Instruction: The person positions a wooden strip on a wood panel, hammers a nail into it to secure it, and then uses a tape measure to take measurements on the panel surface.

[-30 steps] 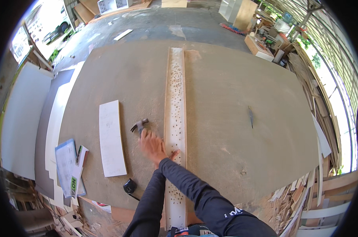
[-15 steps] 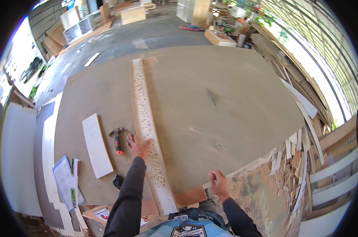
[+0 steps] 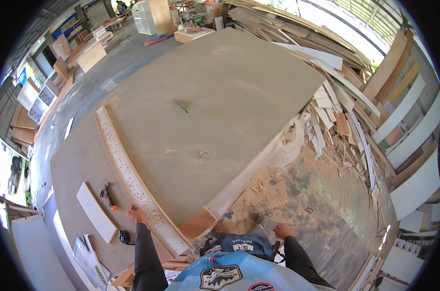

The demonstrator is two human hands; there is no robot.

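A long, narrow white board with many small dark holes or spots lies across the large grey-brown tabletop. My left hand is at its left edge, fingers loosely extended, with nothing visible in them. Just beyond that hand lies a claw hammer with a black and red handle. A plain white panel is left of the hammer, and a black tape measure sits by the panel's near end. My right hand hangs over the floor right of my body, fingers curled, with nothing visible in it.
A thin dark pen-like object lies farther out on the tabletop. Wood offcuts are heaped along the right side. Sawdust covers the floor. Papers lie at the near left, and cabinets stand at the back.
The view has swung to the right, showing more floor and offcuts. My left hand has slipped back from the board's face to its left edge. My right hand stays away from the board.
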